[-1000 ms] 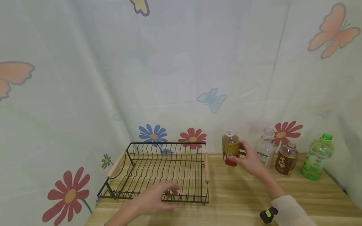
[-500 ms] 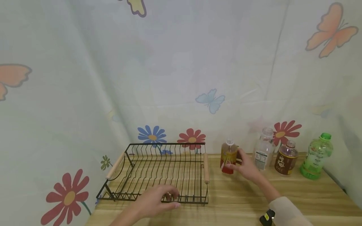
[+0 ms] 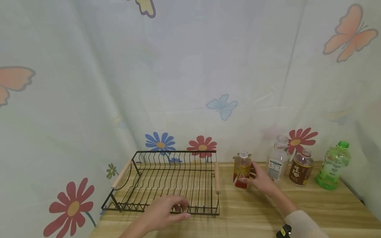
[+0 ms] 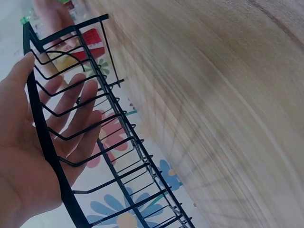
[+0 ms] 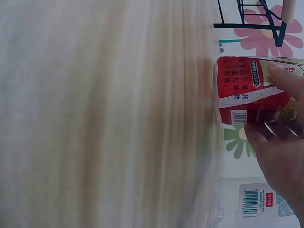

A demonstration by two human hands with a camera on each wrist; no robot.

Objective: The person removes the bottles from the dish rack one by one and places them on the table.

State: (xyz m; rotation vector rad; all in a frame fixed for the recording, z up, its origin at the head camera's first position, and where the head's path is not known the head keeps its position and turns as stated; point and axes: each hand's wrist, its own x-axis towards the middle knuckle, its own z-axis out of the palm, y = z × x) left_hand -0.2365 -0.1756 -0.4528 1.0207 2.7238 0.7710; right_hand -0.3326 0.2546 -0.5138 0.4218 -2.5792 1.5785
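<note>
My right hand (image 3: 263,181) grips a clear bottle (image 3: 242,170) with a red and yellow label, fingers round its side and thumb across the front. The bottle stands upright and uncapped, its base right at the wooden table in the right wrist view, to the right of the rack. My left hand (image 3: 162,211) hovers at the front edge of a black wire dish rack (image 3: 175,185), palm inward and fingers loosely bent, holding nothing. In the left wrist view the rack's wires (image 4: 90,128) overlap the fingers.
Right of the gripped bottle stand a clear bottle (image 3: 276,162), a brown-labelled bottle (image 3: 301,168) and a green bottle (image 3: 333,167). A flowered curtain (image 3: 184,82) hangs behind the table (image 3: 250,215). Wooden handles (image 3: 217,178) flank the rack.
My right hand has lowered the red and yellow bottle toward the table and slightly nearer to me. The left hand has shifted only a little at the rack's front.
</note>
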